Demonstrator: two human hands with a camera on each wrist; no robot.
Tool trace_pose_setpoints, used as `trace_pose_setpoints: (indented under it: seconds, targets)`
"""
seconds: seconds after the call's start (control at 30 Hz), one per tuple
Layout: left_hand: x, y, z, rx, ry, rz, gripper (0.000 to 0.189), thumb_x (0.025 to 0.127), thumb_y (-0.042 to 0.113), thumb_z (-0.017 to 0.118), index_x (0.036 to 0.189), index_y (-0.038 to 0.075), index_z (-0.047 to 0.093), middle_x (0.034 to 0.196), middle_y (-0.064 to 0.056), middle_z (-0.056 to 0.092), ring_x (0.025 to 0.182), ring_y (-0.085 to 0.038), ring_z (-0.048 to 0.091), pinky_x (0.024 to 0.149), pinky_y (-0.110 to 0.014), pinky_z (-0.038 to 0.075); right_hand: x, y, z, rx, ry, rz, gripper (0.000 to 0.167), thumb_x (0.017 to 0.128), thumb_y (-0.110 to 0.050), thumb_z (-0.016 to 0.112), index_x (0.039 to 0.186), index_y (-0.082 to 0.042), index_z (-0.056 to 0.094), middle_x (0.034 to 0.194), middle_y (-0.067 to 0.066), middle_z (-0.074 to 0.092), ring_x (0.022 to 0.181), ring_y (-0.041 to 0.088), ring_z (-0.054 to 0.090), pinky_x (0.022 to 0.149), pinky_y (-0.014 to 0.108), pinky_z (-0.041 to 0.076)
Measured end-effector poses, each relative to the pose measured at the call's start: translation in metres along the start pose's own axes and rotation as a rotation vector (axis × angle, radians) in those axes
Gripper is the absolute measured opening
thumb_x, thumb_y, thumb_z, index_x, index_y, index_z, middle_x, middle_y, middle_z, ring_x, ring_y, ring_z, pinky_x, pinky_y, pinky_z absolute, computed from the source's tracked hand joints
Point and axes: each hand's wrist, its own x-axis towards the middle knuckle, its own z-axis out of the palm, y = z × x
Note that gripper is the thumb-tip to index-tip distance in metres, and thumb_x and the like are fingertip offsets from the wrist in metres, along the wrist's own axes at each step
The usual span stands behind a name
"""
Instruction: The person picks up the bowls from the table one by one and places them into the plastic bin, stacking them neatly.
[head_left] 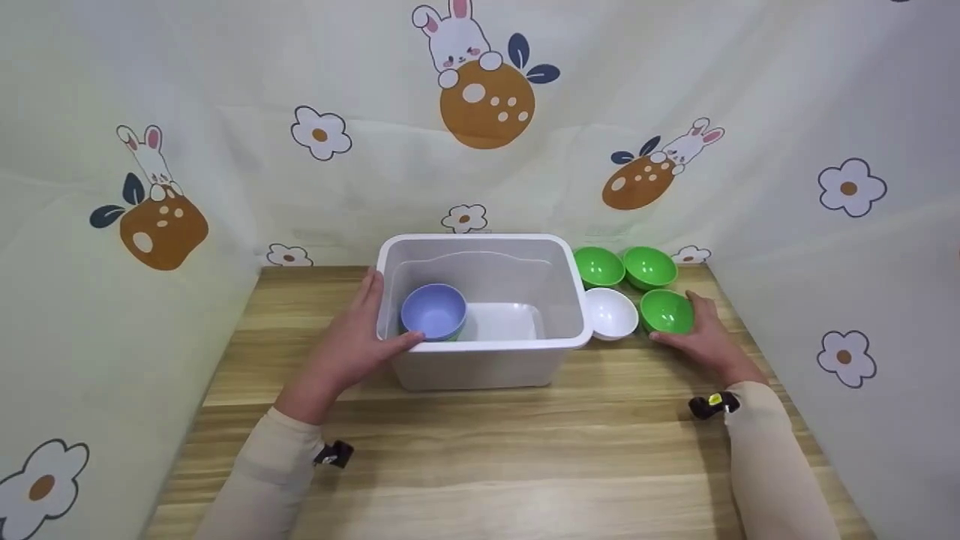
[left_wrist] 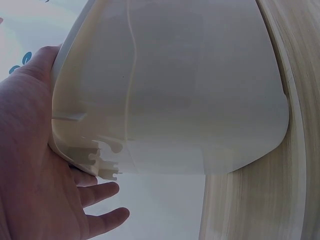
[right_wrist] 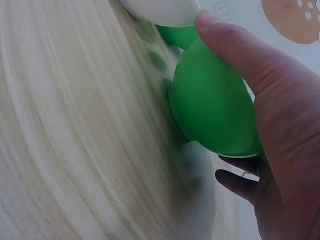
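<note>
A white plastic bin (head_left: 480, 367) stands on the wooden table, and my left hand (head_left: 360, 334) holds its near left corner. The thumb lies over the front rim while the other fingers reach along the left side; in the left wrist view two fingers (left_wrist: 107, 220) stick out past the rim. Inside the bin, at its left, sits a blue bowl (head_left: 433, 309) with a bit of green showing beneath. At the right my right hand (head_left: 705, 334) grips a green bowl (right_wrist: 212, 97) by its sides, thumb near and fingers on the far side. The bowl is upright, close over the table.
A white bowl (head_left: 613, 315) stands between the bin and the gripped bowl. Behind are two more green bowls, one (head_left: 600, 266) beside the bin and another (head_left: 650, 267) to its right. Printed curtains (head_left: 360, 195) enclose the table (head_left: 480, 450) at the back and sides.
</note>
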Motion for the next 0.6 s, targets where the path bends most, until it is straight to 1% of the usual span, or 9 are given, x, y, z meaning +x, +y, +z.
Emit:
trace_pose_setpoints:
  seconds: [0.1, 0.3, 0.6]
  targets:
    - [-0.0001, 0.0001, 0.0001, 0.001, -0.006, -0.011, 0.139, 0.087, 0.087, 0.07, 0.178, 0.006, 0.004, 0.185, -0.018, 0.002, 0.168, -0.044, 0.015, 0.131, -0.064, 0.024, 0.0006, 0.0026, 0.0014, 0.005, 0.003, -0.005, 0.132, 0.09, -0.049, 0.093, 0.172, 0.011, 0.008, 0.166, 0.039, 0.025, 0.156, 0.057, 0.03, 0.128, 0.072, 0.023]
    - [-0.0004, 0.0008, -0.0003, -0.005, -0.015, -0.02, 0.139, 0.087, 0.088, 0.07, 0.178, 0.008, 0.002, 0.185, -0.016, 0.0, 0.168, -0.045, 0.014, 0.13, -0.067, 0.023, 0.002, 0.0041, 0.0038, 0.013, 0.02, -0.01, 0.129, 0.09, -0.048, 0.093, 0.171, 0.011, 0.011, 0.164, 0.039, 0.027, 0.154, 0.056, 0.032, 0.129, 0.071, 0.023]
    - [0.0002, 0.0004, -0.0003, -0.013, -0.016, -0.019, 0.139, 0.087, 0.088, 0.07, 0.178, 0.009, 0.002, 0.185, -0.016, 0.0, 0.168, -0.045, 0.012, 0.13, -0.067, 0.022, 0.0016, 0.0045, 0.0094, 0.059, 0.06, 0.001, 0.126, 0.09, -0.047, 0.093, 0.171, 0.01, 0.014, 0.162, 0.035, 0.03, 0.154, 0.054, 0.033, 0.129, 0.071, 0.024]
